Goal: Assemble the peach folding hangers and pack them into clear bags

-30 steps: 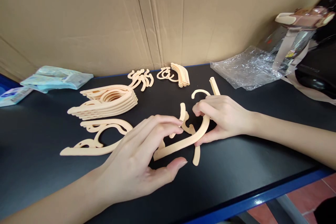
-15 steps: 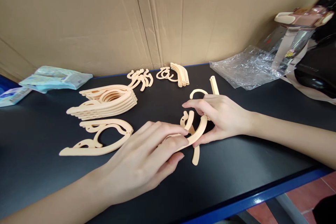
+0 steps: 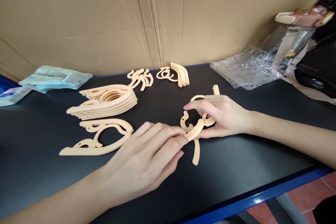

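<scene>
Low in the frame, the left hand point(image 3: 153, 150), spread open a second ago, now pinches a curved beige strip point(image 3: 194, 131) near the centre, so both hands seem to have secure holds: right of centre, the right hand point(image 3: 223, 114) grips another beige piece point(image 3: 209, 122) beside the strip's upper end. Whether they connect, I cannot tell.

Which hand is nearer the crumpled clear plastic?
Right. The right hand is in front of the clear plastic, slightly to its left and apart from it; the left hand is farther off, in front and well to its left.
</scene>
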Action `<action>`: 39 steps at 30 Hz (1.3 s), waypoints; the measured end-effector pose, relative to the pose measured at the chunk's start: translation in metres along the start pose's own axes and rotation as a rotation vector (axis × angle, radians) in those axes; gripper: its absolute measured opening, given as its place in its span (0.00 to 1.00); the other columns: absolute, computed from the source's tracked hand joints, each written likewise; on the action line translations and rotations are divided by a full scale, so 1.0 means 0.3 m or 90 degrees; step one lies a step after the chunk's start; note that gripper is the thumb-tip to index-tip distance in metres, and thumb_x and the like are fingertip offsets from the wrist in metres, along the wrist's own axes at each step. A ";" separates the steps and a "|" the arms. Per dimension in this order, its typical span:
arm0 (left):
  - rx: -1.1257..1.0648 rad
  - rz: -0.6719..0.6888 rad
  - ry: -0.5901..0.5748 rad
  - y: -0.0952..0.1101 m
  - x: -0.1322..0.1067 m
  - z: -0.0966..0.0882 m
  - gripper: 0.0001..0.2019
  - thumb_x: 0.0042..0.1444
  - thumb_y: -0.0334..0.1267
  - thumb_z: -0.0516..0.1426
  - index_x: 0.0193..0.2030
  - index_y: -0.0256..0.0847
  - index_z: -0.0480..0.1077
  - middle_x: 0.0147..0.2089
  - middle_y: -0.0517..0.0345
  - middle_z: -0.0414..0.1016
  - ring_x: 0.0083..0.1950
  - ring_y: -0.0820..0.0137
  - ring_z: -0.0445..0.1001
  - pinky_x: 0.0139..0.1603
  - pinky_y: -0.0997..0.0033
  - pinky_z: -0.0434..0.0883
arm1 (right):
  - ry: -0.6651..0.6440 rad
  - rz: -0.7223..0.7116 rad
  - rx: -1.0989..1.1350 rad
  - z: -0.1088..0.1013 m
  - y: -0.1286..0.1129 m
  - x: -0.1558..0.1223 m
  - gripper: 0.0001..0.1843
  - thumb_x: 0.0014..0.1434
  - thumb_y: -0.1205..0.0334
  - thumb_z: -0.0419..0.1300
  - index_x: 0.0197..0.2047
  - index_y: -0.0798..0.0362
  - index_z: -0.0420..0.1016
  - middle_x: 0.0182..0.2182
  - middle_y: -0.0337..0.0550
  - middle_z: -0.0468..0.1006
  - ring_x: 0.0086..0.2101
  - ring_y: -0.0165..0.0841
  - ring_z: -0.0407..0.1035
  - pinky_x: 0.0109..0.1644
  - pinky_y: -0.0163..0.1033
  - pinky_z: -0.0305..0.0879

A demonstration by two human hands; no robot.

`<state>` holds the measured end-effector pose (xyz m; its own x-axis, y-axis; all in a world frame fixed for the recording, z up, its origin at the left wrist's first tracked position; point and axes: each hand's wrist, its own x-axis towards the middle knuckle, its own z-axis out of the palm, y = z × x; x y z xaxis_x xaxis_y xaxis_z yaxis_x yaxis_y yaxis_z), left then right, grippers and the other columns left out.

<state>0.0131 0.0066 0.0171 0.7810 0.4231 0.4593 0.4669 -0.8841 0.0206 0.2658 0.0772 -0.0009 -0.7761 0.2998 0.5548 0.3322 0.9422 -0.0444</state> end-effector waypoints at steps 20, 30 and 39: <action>0.065 0.003 0.006 -0.039 -0.017 0.010 0.20 0.65 0.17 0.42 0.53 0.37 0.68 0.49 0.56 0.77 0.52 0.65 0.68 0.50 0.66 0.65 | 0.012 0.003 -0.044 -0.001 0.012 0.007 0.25 0.61 0.46 0.64 0.48 0.59 0.67 0.39 0.51 0.75 0.36 0.38 0.68 0.41 0.43 0.66; -0.099 -0.025 0.011 -0.030 -0.015 0.009 0.15 0.59 0.18 0.52 0.49 0.33 0.68 0.44 0.54 0.73 0.50 0.66 0.66 0.51 0.66 0.65 | -0.019 -0.024 0.106 -0.006 -0.013 0.010 0.13 0.63 0.54 0.64 0.39 0.53 0.66 0.32 0.40 0.75 0.35 0.34 0.69 0.55 0.47 0.62; -0.037 -0.031 0.029 -0.051 -0.017 0.013 0.16 0.62 0.17 0.49 0.50 0.37 0.68 0.48 0.53 0.72 0.53 0.64 0.66 0.53 0.62 0.64 | -0.063 -0.016 0.170 -0.018 -0.068 0.013 0.07 0.67 0.63 0.59 0.36 0.53 0.67 0.34 0.43 0.78 0.34 0.31 0.70 0.39 0.37 0.64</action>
<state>0.0037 0.0187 0.0111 0.7377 0.4578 0.4962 0.4779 -0.8732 0.0952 0.2590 0.0583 0.0067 -0.8357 0.2762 0.4747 0.1692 0.9518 -0.2559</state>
